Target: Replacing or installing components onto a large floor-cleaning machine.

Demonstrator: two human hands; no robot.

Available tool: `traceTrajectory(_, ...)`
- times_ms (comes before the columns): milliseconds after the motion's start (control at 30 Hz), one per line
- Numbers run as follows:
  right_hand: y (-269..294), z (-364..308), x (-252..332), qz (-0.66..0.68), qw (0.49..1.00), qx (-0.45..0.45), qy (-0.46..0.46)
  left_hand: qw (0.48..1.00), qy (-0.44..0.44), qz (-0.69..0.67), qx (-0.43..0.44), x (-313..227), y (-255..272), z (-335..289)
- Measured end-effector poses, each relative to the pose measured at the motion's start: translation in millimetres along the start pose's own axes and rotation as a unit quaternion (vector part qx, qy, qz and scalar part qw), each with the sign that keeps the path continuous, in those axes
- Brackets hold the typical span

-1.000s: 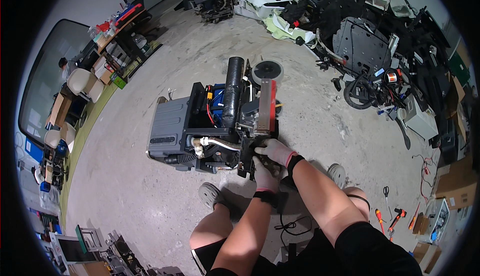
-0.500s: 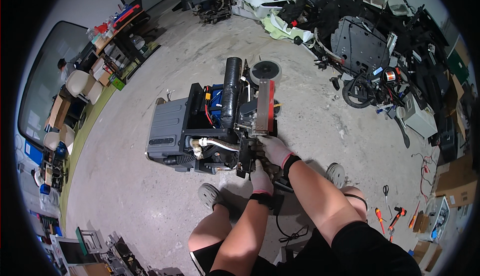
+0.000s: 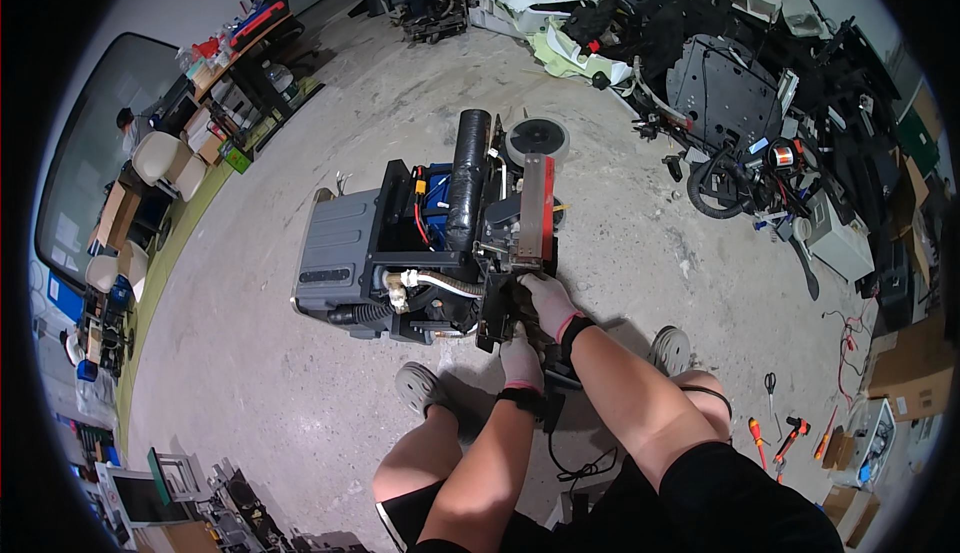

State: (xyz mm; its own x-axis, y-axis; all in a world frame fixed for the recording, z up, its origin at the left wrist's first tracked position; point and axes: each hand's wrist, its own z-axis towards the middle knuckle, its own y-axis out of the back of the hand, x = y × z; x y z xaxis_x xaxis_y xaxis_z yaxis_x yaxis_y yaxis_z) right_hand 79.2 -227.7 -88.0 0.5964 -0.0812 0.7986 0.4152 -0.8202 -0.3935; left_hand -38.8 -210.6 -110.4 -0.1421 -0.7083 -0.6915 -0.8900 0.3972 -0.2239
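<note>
A partly opened wheeled machine (image 3: 340, 243) with a grey ribbed housing stands on the floor before me, its black frame, hoses and wiring exposed. Both my hands wear light gloves with pinkish cuffs and are at its near right end. My left hand (image 3: 520, 361) is closed at the lower end of a black bracket (image 3: 493, 311), thumb pointing up. Just above and to the right, my right hand (image 3: 548, 303) has its fingers curled into the dark gap below a metal bar with a red edge (image 3: 535, 215). What its fingertips hold is hidden.
A black-wrapped cylinder (image 3: 468, 178) and a round wheel (image 3: 537, 141) top the machine. Scissors (image 3: 770, 383), screwdrivers (image 3: 757, 431) and an orange-black tool (image 3: 795, 433) lie at the right. A heap of parts (image 3: 725, 88) fills the far right. A black cable (image 3: 585, 468) lies between my legs.
The view has shifted slightly. Both hands stay at the same end of the machine, with the right hand's fingers a little further curled in.
</note>
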Motion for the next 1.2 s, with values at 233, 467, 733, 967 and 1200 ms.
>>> traceTrajectory(233, 70, -5, 38, -0.1, 0.993, -0.05, -0.041, 0.994, -0.022, 0.033, 0.103, -7, -3, -19)
traceTrajectory(467, 233, -109, 220, -0.086, 0.968, -0.164, 0.167, 0.973, -0.058, 0.068, 0.213, -13, -28, -47)
traceTrajectory(733, 472, -381, 62, 0.094, 0.905, -0.373, 0.179, 0.951, 0.019, 0.031, 0.306, 10, -27, -43)
traceTrajectory(967, 506, -562, -242, 0.268, 0.807, -0.511, -0.13, 0.951, 0.093, 0.115, 0.272, 45, 32, -1)
traceTrajectory(1200, 667, -690, -122, 0.28, 0.708, -0.63, 0.154, 0.952, 0.093, 0.127, 0.261, 33, 31, -10)
